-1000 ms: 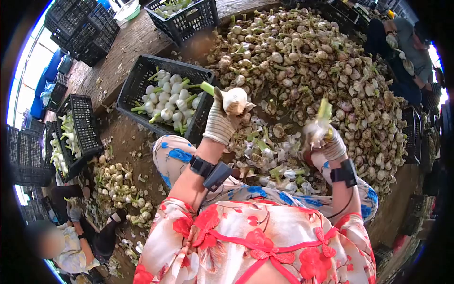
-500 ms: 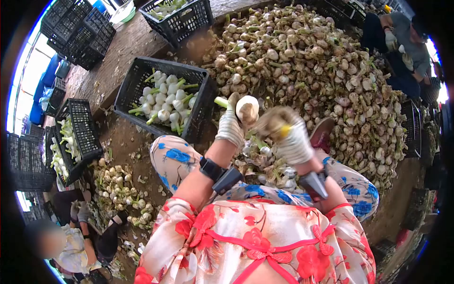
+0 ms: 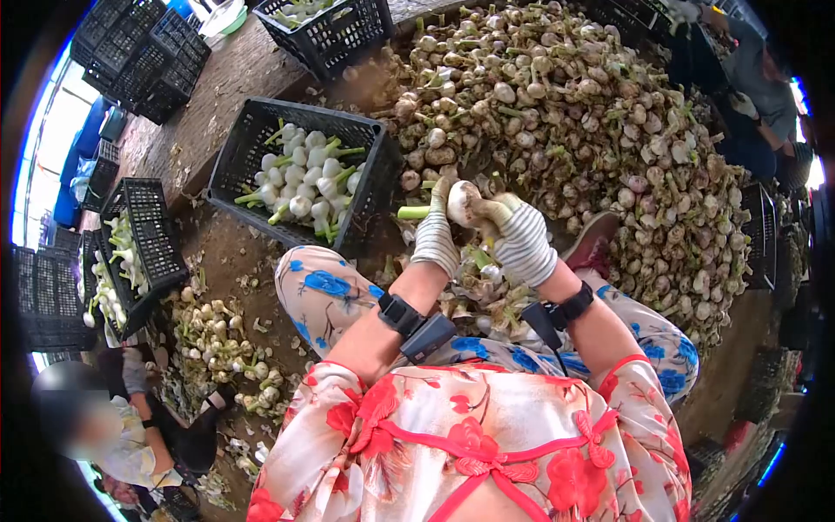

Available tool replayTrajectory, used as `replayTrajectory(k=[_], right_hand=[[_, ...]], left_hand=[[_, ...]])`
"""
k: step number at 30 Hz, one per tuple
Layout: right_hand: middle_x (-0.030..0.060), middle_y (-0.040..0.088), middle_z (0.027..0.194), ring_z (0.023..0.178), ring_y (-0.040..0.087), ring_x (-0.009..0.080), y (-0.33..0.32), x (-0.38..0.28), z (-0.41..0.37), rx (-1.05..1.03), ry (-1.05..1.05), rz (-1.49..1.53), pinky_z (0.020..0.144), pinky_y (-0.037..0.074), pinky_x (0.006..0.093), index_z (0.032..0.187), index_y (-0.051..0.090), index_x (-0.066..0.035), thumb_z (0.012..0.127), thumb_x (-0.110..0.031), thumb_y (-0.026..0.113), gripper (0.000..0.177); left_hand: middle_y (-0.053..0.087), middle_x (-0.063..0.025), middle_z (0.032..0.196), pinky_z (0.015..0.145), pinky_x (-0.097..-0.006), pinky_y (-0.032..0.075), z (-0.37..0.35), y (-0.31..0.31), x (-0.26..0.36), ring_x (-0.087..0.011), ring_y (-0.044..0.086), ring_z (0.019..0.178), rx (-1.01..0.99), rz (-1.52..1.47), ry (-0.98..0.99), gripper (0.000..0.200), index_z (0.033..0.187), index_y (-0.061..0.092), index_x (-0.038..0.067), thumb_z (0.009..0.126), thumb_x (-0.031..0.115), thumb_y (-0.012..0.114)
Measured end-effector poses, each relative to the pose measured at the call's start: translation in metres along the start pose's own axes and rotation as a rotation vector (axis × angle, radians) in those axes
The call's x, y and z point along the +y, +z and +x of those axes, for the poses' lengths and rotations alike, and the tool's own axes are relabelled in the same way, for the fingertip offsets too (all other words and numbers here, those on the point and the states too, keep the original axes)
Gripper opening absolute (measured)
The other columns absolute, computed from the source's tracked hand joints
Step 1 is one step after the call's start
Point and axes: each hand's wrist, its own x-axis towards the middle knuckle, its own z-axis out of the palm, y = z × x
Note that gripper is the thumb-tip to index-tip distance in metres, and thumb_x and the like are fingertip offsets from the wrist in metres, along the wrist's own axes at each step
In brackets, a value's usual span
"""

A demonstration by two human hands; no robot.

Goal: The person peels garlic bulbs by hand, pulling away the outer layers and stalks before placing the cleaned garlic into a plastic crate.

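Note:
My gloved left hand (image 3: 435, 233) grips a garlic bulb (image 3: 461, 202) whose green stem (image 3: 414, 211) sticks out to the left. My gloved right hand (image 3: 520, 241) has come up against the same bulb, its fingers pinching at the bulb's right side. Both hands hover above a heap of peelings and garlic (image 3: 487, 287) between my knees. Behind them spreads a large pile of unpeeled garlic (image 3: 591, 122).
A black crate (image 3: 261, 130) of white peeled garlic stands left of my hands. More crates (image 3: 130, 235) stand along the left and one at the top (image 3: 335, 30). Another person (image 3: 113, 426) sits lower left beside a small garlic pile (image 3: 217, 348); one more person (image 3: 748, 83) sits upper right.
My right hand swung in from the right side and met the bulb in my left hand. The left hand shifted slightly right and lower with the bulb.

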Motion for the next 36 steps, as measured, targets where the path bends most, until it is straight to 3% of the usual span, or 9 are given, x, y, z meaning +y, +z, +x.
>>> replayTrajectory(k=[4,7,10,12,20,22,27,34,36], right_hand=[[0.0075,0.061,0.077,0.068,0.056,0.0122,0.001,0.052,-0.002,0.553,0.788,0.619,0.063,0.047,0.0296,0.089,0.056,-0.003,0.080,-0.004,0.054,0.009],[0.0125,0.062,0.079,0.069,0.058,0.0203,0.003,0.081,-0.037,0.037,0.789,0.358,0.065,0.047,0.0311,0.088,0.059,0.000,0.079,-0.019,0.061,0.021],[0.0179,0.061,0.085,0.074,0.059,0.0291,-0.003,0.059,-0.039,-0.295,0.782,0.043,0.070,0.046,0.0327,0.087,0.062,0.000,0.080,-0.026,0.057,0.028],[0.0165,0.062,0.089,0.078,0.060,0.0270,0.011,0.055,-0.042,-0.051,0.451,0.200,0.071,0.046,0.0317,0.091,0.061,0.000,0.079,-0.020,0.058,0.024],[0.0047,0.062,0.080,0.072,0.053,0.0109,0.016,0.058,-0.041,-0.199,0.887,0.652,0.067,0.044,0.0261,0.093,0.060,0.000,0.080,-0.014,0.060,0.019],[0.0015,0.061,0.074,0.065,0.052,0.0107,0.015,0.055,-0.038,-0.215,1.084,0.667,0.060,0.044,0.0269,0.090,0.061,-0.001,0.082,-0.019,0.059,0.020],[0.0159,0.062,0.075,0.065,0.056,0.0260,0.036,0.126,-0.101,-0.278,0.853,0.215,0.062,0.045,0.0336,0.087,0.061,0.002,0.077,-0.023,0.060,0.028],[0.0226,0.056,0.107,0.102,0.052,0.0352,0.044,0.179,-0.146,-0.503,1.218,0.031,0.083,0.043,0.0378,0.111,0.053,0.000,0.075,-0.033,0.059,0.049],[0.0201,0.061,0.096,0.090,0.059,0.0299,0.060,0.185,-0.143,-0.514,0.967,-0.094,0.077,0.046,0.0344,0.109,0.054,0.001,0.075,-0.031,0.062,0.048]], left_hand=[[0.063,-0.0049,0.086,0.063,-0.0322,0.053,0.002,-0.006,-0.001,-0.0196,0.061,0.073,-0.094,-0.002,0.024,0.040,0.093,0.059,0.008,0.073,0.042,0.066],[0.063,-0.0008,0.077,0.049,-0.0303,0.050,0.002,0.004,0.007,-0.0161,0.060,0.062,-0.013,-0.010,0.044,0.032,0.084,0.061,0.015,0.071,0.044,0.066],[0.062,-0.0066,0.084,0.062,-0.0347,0.054,0.013,-0.011,0.010,-0.0209,0.062,0.071,-0.063,0.003,0.027,0.027,0.089,0.057,0.008,0.077,0.032,0.063],[0.063,-0.0056,0.085,0.063,-0.0350,0.055,0.006,-0.007,0.013,-0.0213,0.061,0.070,0.036,-0.040,0.058,0.026,0.092,0.057,0.011,0.078,0.032,0.063],[0.055,-0.0058,0.072,0.063,-0.0418,0.050,-0.016,-0.040,0.117,-0.0213,0.054,0.069,-0.007,-0.415,0.468,0.048,0.083,0.051,0.009,0.074,0.056,0.058],[0.055,-0.0060,0.072,0.061,-0.0415,0.048,-0.010,-0.043,0.106,-0.0217,0.052,0.065,-0.166,-0.341,0.345,0.041,0.077,0.049,0.011,0.077,0.051,0.057],[0.059,-0.0045,0.072,0.052,-0.0322,0.048,0.013,-0.030,0.042,-0.0167,0.052,0.054,-0.084,-0.143,0.211,0.005,0.087,0.057,0.010,0.083,0.008,0.055],[0.054,-0.0009,0.066,0.042,-0.0260,0.042,0.021,-0.012,0.013,-0.0093,0.048,0.049,-0.144,0.215,0.088,0.006,0.089,0.057,0.010,0.083,0.010,0.055],[0.051,0.0000,0.058,0.038,-0.0234,0.036,0.026,-0.010,0.008,-0.0088,0.042,0.043,-0.023,0.261,0.003,0.007,0.084,0.059,0.007,0.079,0.011,0.059]])
